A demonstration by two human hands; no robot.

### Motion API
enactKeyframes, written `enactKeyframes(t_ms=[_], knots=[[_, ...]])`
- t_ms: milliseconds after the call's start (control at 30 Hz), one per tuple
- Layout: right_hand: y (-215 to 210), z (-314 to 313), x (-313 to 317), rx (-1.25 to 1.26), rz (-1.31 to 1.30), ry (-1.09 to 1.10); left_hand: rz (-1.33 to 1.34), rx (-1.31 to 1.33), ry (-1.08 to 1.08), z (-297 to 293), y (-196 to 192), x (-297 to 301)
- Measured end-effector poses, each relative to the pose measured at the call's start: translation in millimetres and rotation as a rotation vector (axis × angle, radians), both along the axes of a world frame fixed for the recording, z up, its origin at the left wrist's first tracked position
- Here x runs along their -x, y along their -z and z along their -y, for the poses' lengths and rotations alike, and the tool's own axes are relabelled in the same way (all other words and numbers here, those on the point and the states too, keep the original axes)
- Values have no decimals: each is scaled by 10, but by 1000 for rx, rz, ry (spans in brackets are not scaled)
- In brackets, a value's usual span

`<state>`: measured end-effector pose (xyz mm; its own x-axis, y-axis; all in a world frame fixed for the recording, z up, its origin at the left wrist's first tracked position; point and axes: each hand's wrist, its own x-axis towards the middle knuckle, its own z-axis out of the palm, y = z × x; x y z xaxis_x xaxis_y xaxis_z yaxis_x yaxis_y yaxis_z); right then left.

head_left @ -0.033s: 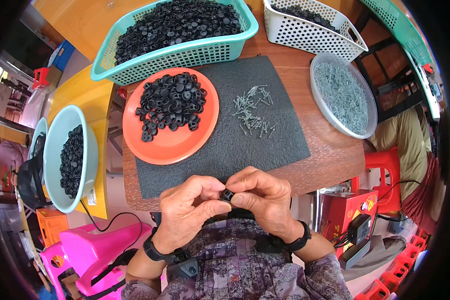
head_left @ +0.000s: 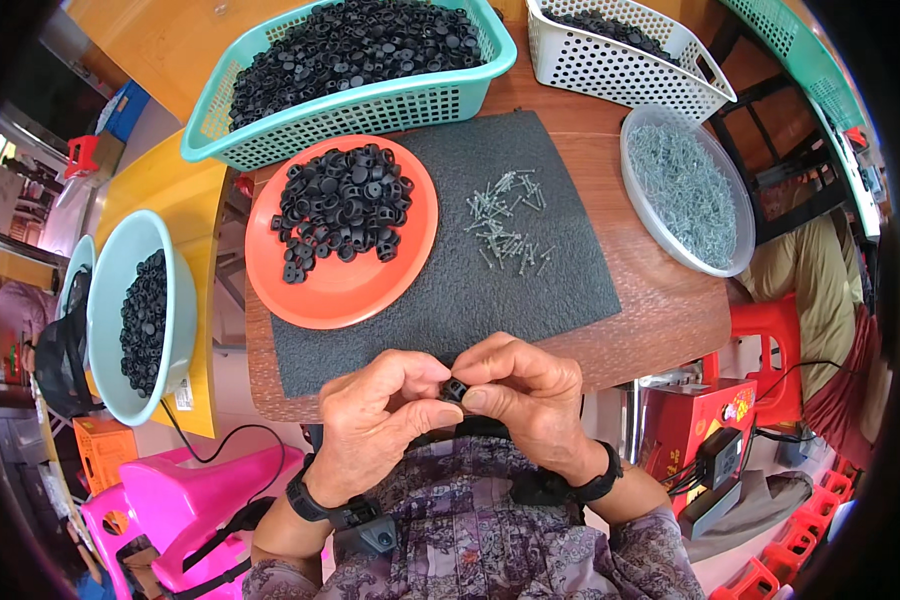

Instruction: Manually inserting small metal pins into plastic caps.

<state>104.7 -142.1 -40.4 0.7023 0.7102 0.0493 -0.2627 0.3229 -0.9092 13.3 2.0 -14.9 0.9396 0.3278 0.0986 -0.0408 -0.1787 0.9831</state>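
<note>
My left hand [head_left: 382, 412] and my right hand [head_left: 526, 397] meet at the near edge of the table. Between their thumbs and forefingers they pinch one small black plastic cap [head_left: 453, 390], with a hole showing in it. Whether a screw sits in it is hidden by the fingertips. Just beyond lies a dark foam mat [head_left: 440, 290]. On it rests an orange plate [head_left: 330, 305] with a heap of black plastic caps [head_left: 345, 200]. Loose silver screws [head_left: 510, 220] are scattered on the mat, right of the plate.
A turquoise basket [head_left: 360, 110] of black caps stands at the back, a white basket [head_left: 625, 80] beside it. A clear tub of screws [head_left: 685, 190] sits at the right. To the left is a light-blue basin [head_left: 177, 320] of black parts. A pink chair [head_left: 195, 510] stands lower left.
</note>
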Motion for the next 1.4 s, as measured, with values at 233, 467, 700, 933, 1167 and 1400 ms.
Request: enactKeyframes(t_ms=[233, 467, 700, 933, 1167, 1400], knots=[[40, 16, -34, 13, 12, -7, -101, 24, 27, -12, -39, -24], [42, 11, -47, 29, -102, -54, -161, 210, 68, -27, -57, -71], [48, 12, -62, 72, -201, -82, -249, 448, 48, -47, -82, -129], [64, -6, -30, 40, -26, -8, -272, 470, 93, -70, -48, -129], [24, -4, 29, 101, 337, 118, -160, 434, 77, -8, 12, -66], [-20, -29, 69, 96, 300, 181, -21, 155, -7, 71, 43, -40]])
